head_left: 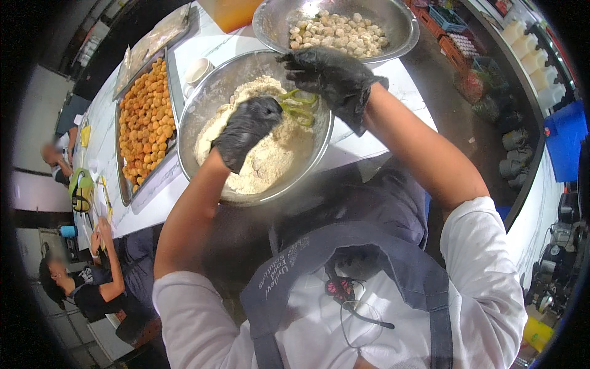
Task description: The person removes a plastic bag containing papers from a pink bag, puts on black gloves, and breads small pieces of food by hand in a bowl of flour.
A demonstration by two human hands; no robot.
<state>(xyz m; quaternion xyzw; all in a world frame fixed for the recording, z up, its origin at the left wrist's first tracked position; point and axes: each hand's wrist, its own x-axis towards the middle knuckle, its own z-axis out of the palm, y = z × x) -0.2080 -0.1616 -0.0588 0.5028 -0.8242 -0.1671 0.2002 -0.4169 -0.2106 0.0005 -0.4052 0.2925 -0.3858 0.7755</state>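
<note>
A wide metal bowl (190,126) in front of me holds pale, crumbly breading (270,163). My left hand (252,126), in a black glove, is down in the breading with its fingers curled in; whatever they may hold is hidden. Over the bowl's far right rim is my right hand (332,80), also black-gloved, palm turned down and fingers stretched out, with nothing visible in it. Between the hands, a green looped tool (299,107), its kind unclear, lies partly in the breading. Behind, a second metal bowl (402,34) contains many pale coated balls (338,35).
Left of the bowl stands a metal tray (174,92) full of golden-brown balls (144,123). White cups (198,71) sit between them. An orange container (233,12) and a plastic bag (150,46) are farther back. Two people are at the left; crates (452,52) stand at the right.
</note>
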